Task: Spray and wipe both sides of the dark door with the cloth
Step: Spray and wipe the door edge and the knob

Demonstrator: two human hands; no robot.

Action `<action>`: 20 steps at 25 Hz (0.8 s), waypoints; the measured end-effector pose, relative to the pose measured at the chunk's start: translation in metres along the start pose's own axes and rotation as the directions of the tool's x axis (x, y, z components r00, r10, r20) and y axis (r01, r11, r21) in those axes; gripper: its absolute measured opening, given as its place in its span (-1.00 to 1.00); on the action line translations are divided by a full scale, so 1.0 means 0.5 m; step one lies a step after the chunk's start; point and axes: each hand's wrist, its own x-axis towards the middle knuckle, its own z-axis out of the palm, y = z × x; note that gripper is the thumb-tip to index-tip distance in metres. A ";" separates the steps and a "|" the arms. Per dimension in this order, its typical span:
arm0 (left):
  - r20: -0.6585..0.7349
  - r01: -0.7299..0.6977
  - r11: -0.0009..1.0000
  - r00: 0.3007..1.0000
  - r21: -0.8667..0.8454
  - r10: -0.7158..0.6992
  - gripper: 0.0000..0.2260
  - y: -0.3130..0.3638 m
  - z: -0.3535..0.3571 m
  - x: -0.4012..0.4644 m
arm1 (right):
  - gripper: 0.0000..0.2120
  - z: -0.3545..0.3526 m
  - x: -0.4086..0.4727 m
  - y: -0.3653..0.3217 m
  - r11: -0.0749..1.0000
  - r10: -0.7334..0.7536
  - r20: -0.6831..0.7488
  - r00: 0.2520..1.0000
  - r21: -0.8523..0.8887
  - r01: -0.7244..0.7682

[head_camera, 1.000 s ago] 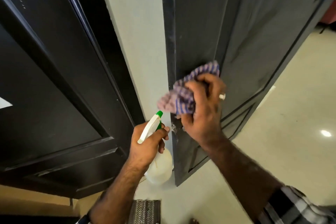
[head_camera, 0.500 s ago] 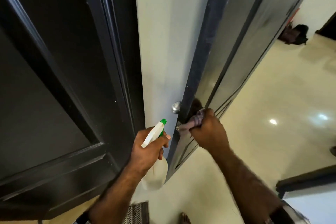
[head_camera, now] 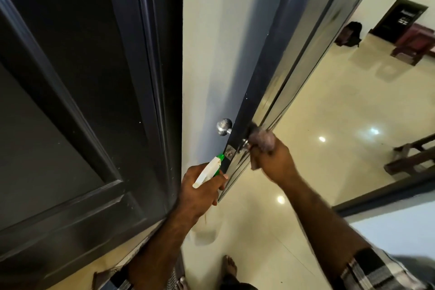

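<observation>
The dark door (head_camera: 280, 70) stands nearly edge-on in the middle, its glossy right face catching light. A silver knob (head_camera: 223, 126) sticks out on its left side. My right hand (head_camera: 273, 160) grips the bunched striped cloth (head_camera: 264, 140) against the handle on the door's right face. My left hand (head_camera: 202, 187) holds the white spray bottle with a green nozzle (head_camera: 210, 169) just left of the door's edge, near the latch plate (head_camera: 228, 152). The bottle's body (head_camera: 204, 231) hangs below my hand.
Another dark panelled door (head_camera: 70, 101) fills the left. A pale wall (head_camera: 211, 42) lies between the two doors. Shiny cream floor (head_camera: 341, 113) spreads to the right, with a wooden bench (head_camera: 414, 155), a maroon stool (head_camera: 416, 42) and a dark bag (head_camera: 350, 34). My bare foot (head_camera: 229, 266) is below.
The door has swung toward edge-on. My right hand with the cloth slid down from the door panel to the handle. The left hand with the bottle stays about where it was.
</observation>
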 end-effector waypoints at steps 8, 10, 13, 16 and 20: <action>0.013 0.000 1.000 1.000 -0.010 0.000 -0.83 0.002 -0.004 0.006 | 0.04 0.062 -0.113 -0.026 0.620 -0.147 0.142 0.979 -0.758 0.203; 0.008 -0.015 1.000 1.000 0.000 0.015 -0.83 0.006 -0.004 0.006 | -0.05 0.069 -0.092 -0.062 0.673 -0.089 0.063 0.994 -0.732 0.107; 0.015 -0.017 1.000 1.000 -0.020 0.017 -0.87 -0.004 -0.012 0.007 | -0.30 0.073 -0.053 -0.084 0.718 -0.102 -0.024 0.995 -0.694 0.057; 0.013 -0.004 1.000 1.000 -0.008 0.004 -0.83 -0.017 -0.021 0.005 | -0.48 0.022 0.024 -0.094 0.912 0.147 -0.017 0.989 -0.384 -0.142; 0.034 0.007 1.000 0.999 -0.025 -0.006 -0.76 -0.023 -0.023 -0.003 | -0.42 -0.039 0.079 -0.048 0.818 0.420 0.380 0.824 0.235 -0.525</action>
